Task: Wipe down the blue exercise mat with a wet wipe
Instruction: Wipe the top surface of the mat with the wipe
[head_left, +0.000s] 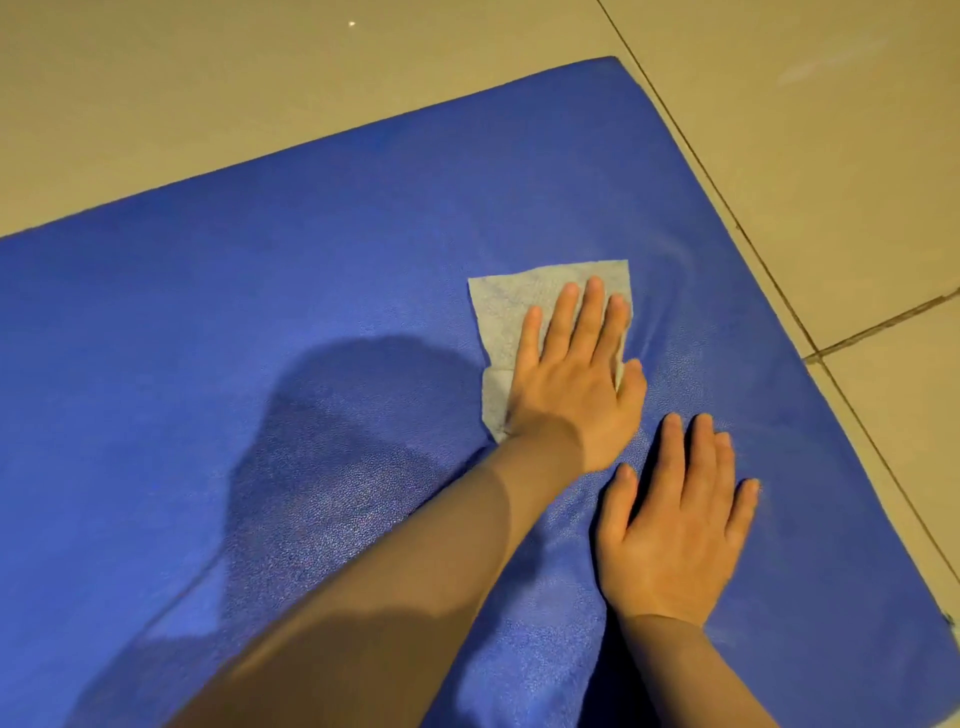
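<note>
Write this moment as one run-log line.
left hand: flat on wet wipe | right hand: flat on blue mat | wipe: spread | floor: tiled

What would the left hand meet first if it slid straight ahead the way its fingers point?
Only bare blue mat beyond the wet wipe under the left hand, then the mat's far edge and tiled floor. The way looks free.

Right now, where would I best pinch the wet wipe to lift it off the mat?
Probably its far left corner, coming from the left: the wet wipe lies flat on the blue mat, and the left hand presses flat over its right and near parts, leaving that corner bare.
</note>
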